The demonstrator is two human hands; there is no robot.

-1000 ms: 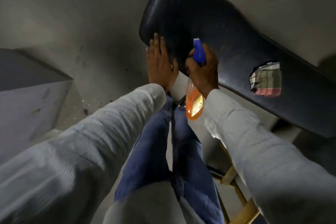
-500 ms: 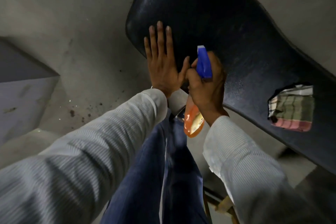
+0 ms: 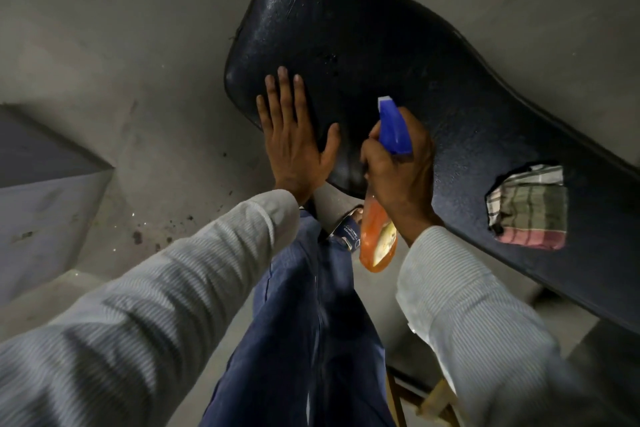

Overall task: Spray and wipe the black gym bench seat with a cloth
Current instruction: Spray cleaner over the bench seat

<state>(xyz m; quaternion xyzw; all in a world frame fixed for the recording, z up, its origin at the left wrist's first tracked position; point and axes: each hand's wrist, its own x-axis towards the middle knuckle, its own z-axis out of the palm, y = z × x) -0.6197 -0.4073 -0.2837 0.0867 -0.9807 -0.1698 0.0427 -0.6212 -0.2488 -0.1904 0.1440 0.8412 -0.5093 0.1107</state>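
Observation:
The black gym bench seat (image 3: pixel 363 55) runs from the upper middle down to the right edge, its padded surface speckled with fine droplets. My left hand (image 3: pixel 294 142) lies flat and open on the seat's near left corner, fingers spread. My right hand (image 3: pixel 401 170) grips an orange spray bottle (image 3: pixel 377 239) with a blue trigger head (image 3: pixel 393 128) that points up over the seat. A folded checked cloth (image 3: pixel 528 208) lies on the seat to the right, apart from both hands.
A grey concrete floor (image 3: pixel 121 45) surrounds the bench, with dark specks near my left sleeve. A grey block (image 3: pixel 41 184) sits at the left edge. My blue-trousered legs (image 3: pixel 311 322) stand below the seat, and a wooden frame (image 3: pixel 433 399) shows at the bottom right.
My left hand has slid further onto the seat and spread flat. The view has moved closer to the bench, and the spray bottle has stayed in my right hand.

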